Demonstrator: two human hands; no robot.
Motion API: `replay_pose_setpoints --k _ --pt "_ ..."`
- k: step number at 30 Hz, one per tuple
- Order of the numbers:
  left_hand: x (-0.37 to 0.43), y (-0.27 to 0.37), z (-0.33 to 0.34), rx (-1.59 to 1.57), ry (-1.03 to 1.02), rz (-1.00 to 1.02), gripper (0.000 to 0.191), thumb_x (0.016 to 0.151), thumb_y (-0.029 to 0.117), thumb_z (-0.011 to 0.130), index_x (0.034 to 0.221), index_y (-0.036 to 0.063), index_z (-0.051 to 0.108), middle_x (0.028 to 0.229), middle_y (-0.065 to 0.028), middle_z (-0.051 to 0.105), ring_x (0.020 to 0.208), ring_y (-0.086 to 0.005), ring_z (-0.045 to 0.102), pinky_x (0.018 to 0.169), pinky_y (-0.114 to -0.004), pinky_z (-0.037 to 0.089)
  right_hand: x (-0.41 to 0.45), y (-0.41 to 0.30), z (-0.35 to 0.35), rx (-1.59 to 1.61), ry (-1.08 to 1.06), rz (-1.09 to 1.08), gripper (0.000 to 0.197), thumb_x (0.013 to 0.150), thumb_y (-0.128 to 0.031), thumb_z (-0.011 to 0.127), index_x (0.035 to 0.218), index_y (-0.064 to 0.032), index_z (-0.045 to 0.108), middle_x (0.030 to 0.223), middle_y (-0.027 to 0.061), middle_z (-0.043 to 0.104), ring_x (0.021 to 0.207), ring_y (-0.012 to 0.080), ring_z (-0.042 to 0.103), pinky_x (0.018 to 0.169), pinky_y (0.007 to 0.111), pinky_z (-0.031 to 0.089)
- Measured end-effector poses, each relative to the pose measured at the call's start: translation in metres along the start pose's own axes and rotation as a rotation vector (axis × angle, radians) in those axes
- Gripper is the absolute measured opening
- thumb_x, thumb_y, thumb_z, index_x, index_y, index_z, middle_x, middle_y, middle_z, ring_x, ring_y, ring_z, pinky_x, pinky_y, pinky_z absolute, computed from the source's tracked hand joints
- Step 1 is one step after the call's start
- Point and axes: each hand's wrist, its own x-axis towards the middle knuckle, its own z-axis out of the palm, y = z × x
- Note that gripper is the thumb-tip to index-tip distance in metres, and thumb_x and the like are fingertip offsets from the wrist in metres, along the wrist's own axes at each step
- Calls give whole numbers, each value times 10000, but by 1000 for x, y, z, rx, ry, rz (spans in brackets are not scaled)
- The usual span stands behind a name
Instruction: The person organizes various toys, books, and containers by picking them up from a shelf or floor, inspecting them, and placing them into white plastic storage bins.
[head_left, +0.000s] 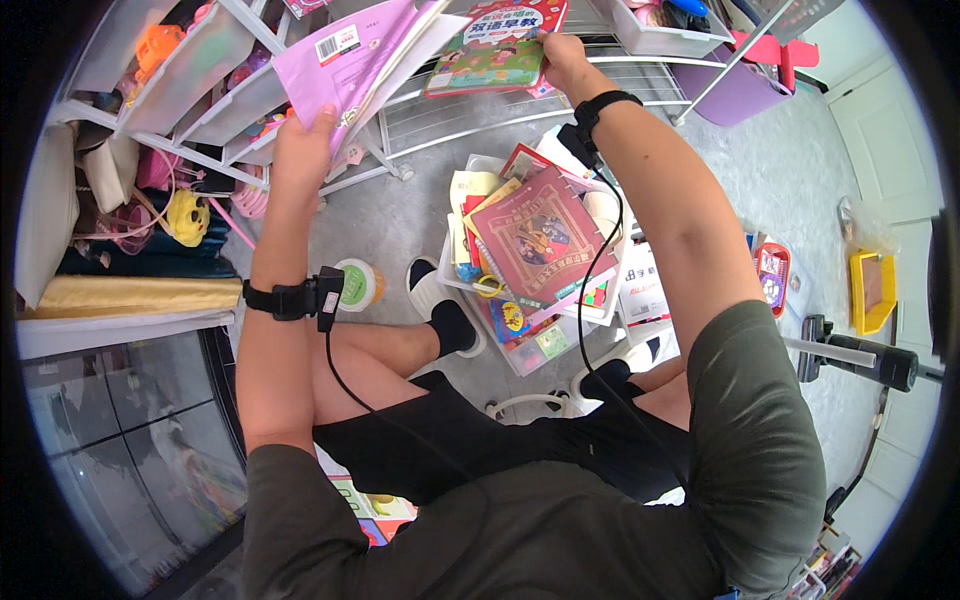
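My left hand (304, 150) grips a lilac paperback book (337, 60) by its lower edge. Its loose pages fan out to the right, and the back cover bears a barcode. My right hand (564, 58) holds the right edge of a red and green children's book (499, 49) with a picture cover. That book is over the wire shelf of a white metal rack (450, 120); whether it rests there I cannot tell. Below, on the floor before me, a white plastic bin (609, 300) is piled with books, a dark red hardcover (540, 232) on top.
Clear drawers (187, 75) of toys stand at left. A purple bin (742, 90) is beyond the rack's right end. A tub with a white lid (356, 285) stands near my foot. Right lie a red basket (772, 277), a yellow tray (872, 292) and a vacuum cleaner (862, 360).
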Motion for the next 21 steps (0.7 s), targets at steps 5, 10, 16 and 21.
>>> replay_pose_setpoints --k 5,10,16,21 --pt "12 -6 8 14 -78 -26 370 967 255 580 1146 -66 617 1032 -123 678 897 -174 621 810 -308 470 23 -7 -52 -597 -33 -71 243 871 -93 617 1009 106 599 1012 140 653 913 274 652 810 376 533" --pt "3 2 13 5 -74 -10 348 966 259 578 1101 -55 641 965 -104 690 813 -147 617 736 -302 478 -49 -3 -117 -1407 -159 -223 347 753 -212 658 1025 2 686 1049 232 681 984 362 659 829 414 527" --pt "11 -8 20 -15 -156 -32 347 972 253 572 1155 -36 633 1032 -94 684 896 -154 616 808 -300 466 -138 21 -185 -1803 -486 -134 427 710 -228 729 1060 2 645 1000 212 670 966 350 645 850 418 516" --pt "8 -8 29 -26 -230 -20 358 973 253 571 1175 -37 624 1064 -103 676 936 -165 609 842 -305 459 -184 34 -200 -1974 -793 -25 694 635 -190 806 1247 0 541 1233 245 528 1158 404 523 987 415 457"
